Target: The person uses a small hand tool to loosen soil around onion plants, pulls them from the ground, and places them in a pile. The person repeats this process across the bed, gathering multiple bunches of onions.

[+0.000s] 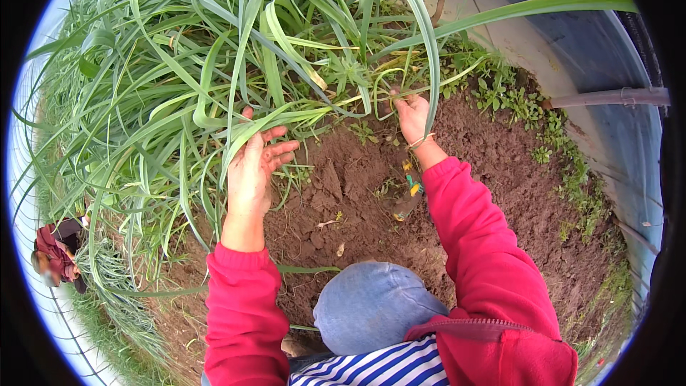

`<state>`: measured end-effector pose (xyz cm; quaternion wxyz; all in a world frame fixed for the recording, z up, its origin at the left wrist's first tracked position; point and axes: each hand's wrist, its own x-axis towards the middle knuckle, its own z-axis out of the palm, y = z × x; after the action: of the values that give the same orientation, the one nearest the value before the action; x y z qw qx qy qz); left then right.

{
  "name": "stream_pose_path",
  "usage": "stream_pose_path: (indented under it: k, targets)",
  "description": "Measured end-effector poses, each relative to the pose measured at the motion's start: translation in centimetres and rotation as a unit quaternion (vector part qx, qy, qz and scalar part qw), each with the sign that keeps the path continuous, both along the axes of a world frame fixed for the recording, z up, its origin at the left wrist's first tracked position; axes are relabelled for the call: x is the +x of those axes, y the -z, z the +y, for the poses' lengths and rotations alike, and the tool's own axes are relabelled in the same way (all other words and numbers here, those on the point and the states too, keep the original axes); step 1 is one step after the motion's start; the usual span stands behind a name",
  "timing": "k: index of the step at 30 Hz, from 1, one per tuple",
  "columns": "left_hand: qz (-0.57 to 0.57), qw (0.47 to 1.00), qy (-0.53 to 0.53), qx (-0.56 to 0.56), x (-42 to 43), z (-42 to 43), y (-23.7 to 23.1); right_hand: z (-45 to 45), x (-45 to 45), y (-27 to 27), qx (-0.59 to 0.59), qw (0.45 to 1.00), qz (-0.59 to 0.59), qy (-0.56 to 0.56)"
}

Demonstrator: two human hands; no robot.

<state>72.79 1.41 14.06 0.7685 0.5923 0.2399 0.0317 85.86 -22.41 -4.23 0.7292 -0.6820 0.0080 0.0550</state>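
Note:
Long flat green leaves of leek-like plants (pixel 177 59) fill the upper left. My left hand (pixel 254 163) is under a bundle of these leaves (pixel 278 117), palm up, thumb against them and the other fingers spread. At the right end of the same plants, my right hand (pixel 411 112) has its fingertips at the thin pale stems near the soil; the leaves partly hide its grip. A hair-tie-like band circles the right wrist. Below my right hand, a small tool or object with yellow and green parts (pixel 414 187) lies on the brown soil (pixel 343 171), partly beside my sleeve.
Low weeds (pixel 498 94) edge the soil along a plastic sheet wall (pixel 579 59) at the right, where a pole (pixel 600 98) sticks inwards. Another person (pixel 56 252) in dark red is at the far left, near a heap of leafy plants (pixel 115 273). My denim-covered knee (pixel 375 305) is below.

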Motion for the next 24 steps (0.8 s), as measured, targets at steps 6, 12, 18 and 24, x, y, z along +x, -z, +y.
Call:
stream_pose_path:
  k: [6,12,18,24]
  targets:
    - [0.004,1.000,0.008,-0.008,0.5,-0.4,-0.4,2.9,3.6,1.0,-0.288,0.939,-0.154,-0.106]
    - [-0.018,1.000,-0.005,-0.014,0.6,0.0,-1.0,-0.4,3.1,3.1,-0.126,0.989,0.032,-0.075]
    - [-0.061,0.997,-0.036,-0.005,0.0,1.7,-1.3,3.9,3.9,-0.6,-0.232,0.940,-0.249,0.013]
    - [-0.041,0.999,-0.032,-0.007,-0.5,1.6,-1.5,4.9,7.3,4.7,-0.154,0.979,0.025,-0.128]
